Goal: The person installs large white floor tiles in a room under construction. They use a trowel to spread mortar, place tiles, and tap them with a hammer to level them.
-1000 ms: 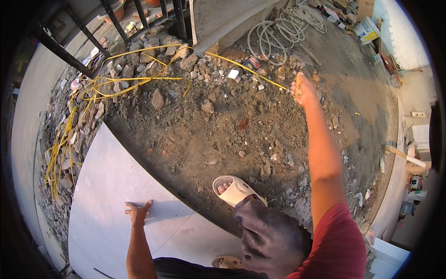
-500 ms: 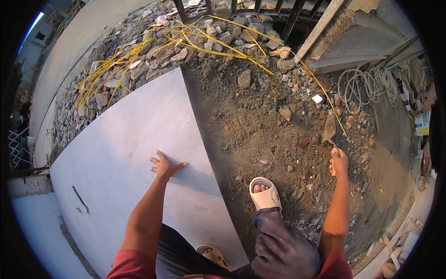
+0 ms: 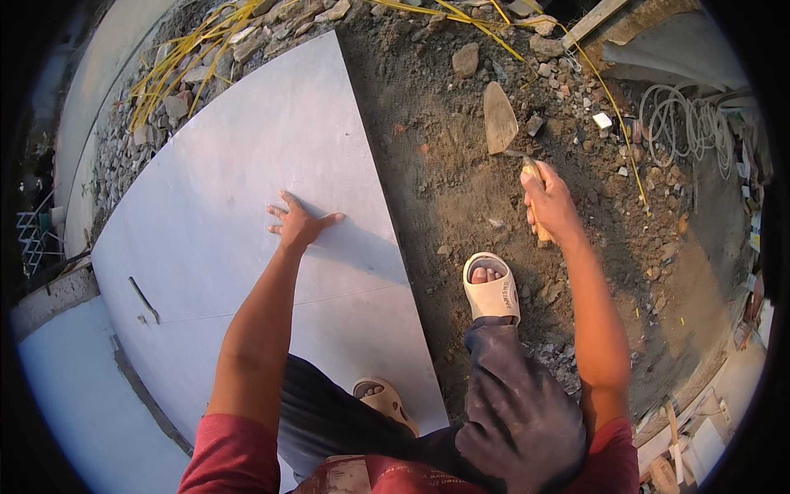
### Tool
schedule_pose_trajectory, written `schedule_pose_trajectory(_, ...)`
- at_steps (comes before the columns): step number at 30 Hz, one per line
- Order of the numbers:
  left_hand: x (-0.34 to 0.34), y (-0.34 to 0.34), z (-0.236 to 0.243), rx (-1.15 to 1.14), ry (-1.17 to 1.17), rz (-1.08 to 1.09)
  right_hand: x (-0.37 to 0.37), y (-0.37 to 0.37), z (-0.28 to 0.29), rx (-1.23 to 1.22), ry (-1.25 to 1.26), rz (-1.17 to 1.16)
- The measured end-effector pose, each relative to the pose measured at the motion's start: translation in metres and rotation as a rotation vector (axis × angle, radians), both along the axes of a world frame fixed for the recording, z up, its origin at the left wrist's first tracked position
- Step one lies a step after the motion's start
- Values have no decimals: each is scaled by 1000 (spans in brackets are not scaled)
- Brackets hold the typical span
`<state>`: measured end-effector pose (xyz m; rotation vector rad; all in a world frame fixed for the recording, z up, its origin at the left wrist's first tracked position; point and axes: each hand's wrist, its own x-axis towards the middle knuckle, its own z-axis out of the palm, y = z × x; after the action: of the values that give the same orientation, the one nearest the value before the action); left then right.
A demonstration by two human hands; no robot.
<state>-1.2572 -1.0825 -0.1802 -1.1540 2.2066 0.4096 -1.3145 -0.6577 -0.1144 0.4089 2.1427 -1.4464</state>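
At centre frame the left hand (image 3: 298, 222) lies open, fingers spread flat on a smooth pale grey slab (image 3: 247, 165). Right of centre, the right hand (image 3: 550, 204) grips a wooden-handled trowel (image 3: 504, 123), its dusty pointed blade over coarse brown soil (image 3: 436, 165) strewn with stones.
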Motion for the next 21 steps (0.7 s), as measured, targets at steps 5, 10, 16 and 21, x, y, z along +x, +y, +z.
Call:
schedule_pose_trajectory(5, 2, -11, 4, 48, 29, -11, -58, -65, 10, -165, -111, 130)
schedule_pose_trajectory(10, -2, -8, -5, 1, -15, -8, -141, -116, -3, -198, -168, 255)
schedule_pose_trajectory(16, -2, -4, -4, 90, -9, -19, -253, -196, -28, -99, -114, 397)
schedule_pose_trajectory(21, -3, -4, 4, 83, 15, -25, -268, -226, -53, -122, -503, 361)
